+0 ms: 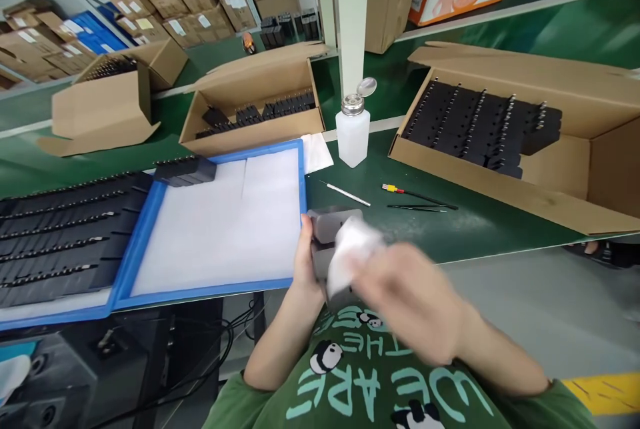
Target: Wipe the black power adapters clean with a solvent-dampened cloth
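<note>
My left hand is closed around a dark grey block-shaped part, held in front of my shirt at the table's front edge. Pinched in my right hand is a white wipe, pressed against or just over that part and covering some of it. Motion blurs the right hand and the wipe. Left of my hands lies a blue-rimmed tray lined with white, with a few black blocks in its far left corner. Beyond my hands lie a white stick tool, a yellow-tipped cable and dark tweezers.
A white dispenser bottle stands by the post, beside a folded white cloth. Open cartons of black parts stand right and behind. Another blue tray at far left holds rows of black parts.
</note>
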Tool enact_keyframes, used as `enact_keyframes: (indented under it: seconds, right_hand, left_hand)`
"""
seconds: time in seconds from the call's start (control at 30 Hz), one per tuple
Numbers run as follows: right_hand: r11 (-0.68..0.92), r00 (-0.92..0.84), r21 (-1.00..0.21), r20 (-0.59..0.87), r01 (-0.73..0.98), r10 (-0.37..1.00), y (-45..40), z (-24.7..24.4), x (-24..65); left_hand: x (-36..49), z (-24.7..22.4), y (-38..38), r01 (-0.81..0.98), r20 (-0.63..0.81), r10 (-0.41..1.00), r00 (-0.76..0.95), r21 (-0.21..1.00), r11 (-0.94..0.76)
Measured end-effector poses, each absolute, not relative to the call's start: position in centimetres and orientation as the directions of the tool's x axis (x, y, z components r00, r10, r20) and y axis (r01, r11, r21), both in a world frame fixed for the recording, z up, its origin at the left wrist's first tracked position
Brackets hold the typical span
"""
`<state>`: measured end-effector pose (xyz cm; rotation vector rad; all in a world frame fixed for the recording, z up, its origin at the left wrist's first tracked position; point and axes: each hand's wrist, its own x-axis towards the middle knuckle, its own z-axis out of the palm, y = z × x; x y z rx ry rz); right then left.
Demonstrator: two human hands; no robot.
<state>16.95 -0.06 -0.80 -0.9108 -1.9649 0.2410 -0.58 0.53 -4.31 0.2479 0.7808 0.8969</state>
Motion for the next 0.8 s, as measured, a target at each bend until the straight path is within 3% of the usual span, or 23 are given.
enact_keyframes:
  seconds: [0.07,0.2,0.33,0.4,0.53,0.7,0.8]
  right_hand:
    - [0.728,-0.436,-0.541,0.583,0.421,0.685,-0.7,-0.4,16.7]
    - [0.545,-0.437,-0.695,0.354,0.469,0.827,-1.4,-0.5,17.0]
    - [0.701,-0.576,-0.589,0.432,0.403,0.694,-0.9,-4.4,19.1]
    - [0.648,-0.5,-0.548,0.416,0.529,0.76,0.3,-7.2,20.7]
    - [0.539,-0.413,-0.511,0.347,0.67,0.842,1.9,-9.1,22.4]
    - [0.564,-0.503,-0.728,0.345,0.388,0.792,-0.2,-3.5,19.9]
    - [0.493,-0.47,-0.811,0.318,0.316,0.823,-0.7,-1.8,18.5]
  left_hand:
    - [-0.3,-4.2,0.7,-0.611,-0.528,0.778,0.342,0.503,0.611]
    - [0.3,-4.8,0.9,-0.592,-0.51,0.805,0.301,0.562,0.578]
    - [0.4,-5.2,0.8,-0.488,-0.469,0.851,0.234,0.7,0.521]
    - [-0.1,-5.1,0.7,-0.431,-0.376,0.907,0.189,0.798,0.421]
    - [-1.6,-4.6,1.1,-0.267,-0.04,0.99,0.138,0.961,0.076]
    - [-2.3,-4.0,1.5,0.015,0.243,0.93,0.277,0.966,-0.257]
    - [-2.2,-4.3,1.3,0.072,0.284,0.901,0.329,0.943,-0.324]
